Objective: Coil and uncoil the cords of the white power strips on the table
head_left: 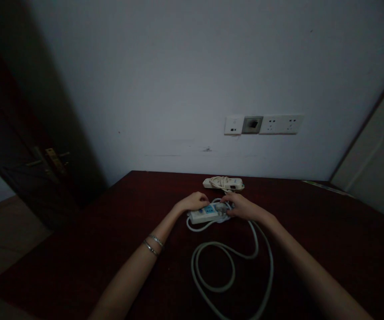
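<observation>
A white power strip (205, 215) with a blue label lies on the dark red table (78, 258). My left hand (194, 202) is curled over its left end and holds it. At the strip's right end my right hand (241, 206) has its fingers closed on something pale, perhaps a plug, though I cannot make it out in the dim light. The strip's thick white cable (232, 266) runs toward me in loose loops on the table. Two bangles sit on my left wrist.
A second white power strip (223, 182) with its cord bundled on top lies at the table's far edge by the wall. A row of wall sockets (263, 125) is above it. A dark door (28, 151) stands at left, a pale door at right.
</observation>
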A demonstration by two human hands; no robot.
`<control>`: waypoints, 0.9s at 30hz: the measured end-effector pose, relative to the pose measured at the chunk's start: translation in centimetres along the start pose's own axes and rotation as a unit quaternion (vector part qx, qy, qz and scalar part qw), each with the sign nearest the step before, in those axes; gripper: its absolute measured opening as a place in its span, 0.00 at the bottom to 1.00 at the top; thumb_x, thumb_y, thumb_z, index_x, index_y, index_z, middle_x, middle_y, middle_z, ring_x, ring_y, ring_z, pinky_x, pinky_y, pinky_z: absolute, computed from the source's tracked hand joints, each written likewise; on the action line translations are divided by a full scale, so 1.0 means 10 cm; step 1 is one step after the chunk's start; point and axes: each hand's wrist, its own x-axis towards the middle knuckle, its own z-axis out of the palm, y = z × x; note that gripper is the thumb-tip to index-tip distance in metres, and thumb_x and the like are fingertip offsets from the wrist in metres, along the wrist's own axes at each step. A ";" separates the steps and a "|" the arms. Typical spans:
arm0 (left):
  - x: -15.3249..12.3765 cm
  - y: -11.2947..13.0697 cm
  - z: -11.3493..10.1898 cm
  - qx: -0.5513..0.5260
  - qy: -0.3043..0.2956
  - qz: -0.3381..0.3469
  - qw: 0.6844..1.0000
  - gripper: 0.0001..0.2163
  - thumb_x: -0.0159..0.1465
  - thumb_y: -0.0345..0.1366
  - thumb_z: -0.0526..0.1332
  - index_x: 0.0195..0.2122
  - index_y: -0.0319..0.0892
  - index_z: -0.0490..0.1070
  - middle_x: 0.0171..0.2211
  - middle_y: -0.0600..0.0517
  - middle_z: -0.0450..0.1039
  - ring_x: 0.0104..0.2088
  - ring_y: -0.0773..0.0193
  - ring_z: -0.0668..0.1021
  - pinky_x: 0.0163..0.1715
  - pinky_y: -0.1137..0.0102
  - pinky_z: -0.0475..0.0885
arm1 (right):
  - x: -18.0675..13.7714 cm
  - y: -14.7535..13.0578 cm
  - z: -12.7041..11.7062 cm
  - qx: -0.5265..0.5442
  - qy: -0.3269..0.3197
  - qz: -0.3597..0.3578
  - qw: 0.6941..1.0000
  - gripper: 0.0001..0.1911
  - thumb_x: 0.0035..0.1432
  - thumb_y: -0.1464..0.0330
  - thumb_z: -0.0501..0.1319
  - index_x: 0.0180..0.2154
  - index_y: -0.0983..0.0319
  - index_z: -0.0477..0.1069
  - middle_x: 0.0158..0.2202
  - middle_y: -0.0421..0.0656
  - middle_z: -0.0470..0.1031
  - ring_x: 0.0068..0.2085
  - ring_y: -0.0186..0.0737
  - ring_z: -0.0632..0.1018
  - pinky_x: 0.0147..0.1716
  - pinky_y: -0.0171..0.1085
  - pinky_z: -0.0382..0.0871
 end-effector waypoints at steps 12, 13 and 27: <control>-0.06 0.21 0.07 0.101 -0.079 -0.017 0.992 0.24 0.49 0.51 0.62 0.40 0.37 0.72 0.31 0.50 0.73 0.29 0.64 0.74 0.26 0.73 0.64 | 0.00 -0.18 -0.16 0.178 0.112 -0.068 0.975 0.09 0.47 0.68 0.63 0.33 0.64 0.72 0.43 0.47 0.70 0.47 0.43 0.71 0.50 0.42 0.63; -0.06 0.21 0.07 0.097 -0.078 -0.023 0.992 0.24 0.49 0.51 0.62 0.39 0.37 0.72 0.31 0.50 0.73 0.29 0.63 0.74 0.26 0.73 0.64 | 0.00 -0.23 -0.21 0.213 0.118 -0.065 0.968 0.11 0.47 0.66 0.63 0.34 0.64 0.71 0.41 0.47 0.72 0.45 0.43 0.73 0.48 0.42 0.64; -0.15 0.19 -0.21 0.107 0.059 -0.086 0.989 0.25 0.46 0.53 0.62 0.41 0.42 0.72 0.39 0.48 0.74 0.36 0.59 0.76 0.30 0.72 0.68 | 0.02 -1.19 -1.54 0.382 0.366 -0.143 0.836 0.14 0.47 0.68 0.67 0.36 0.61 0.67 0.33 0.42 0.76 0.35 0.39 0.78 0.38 0.44 0.74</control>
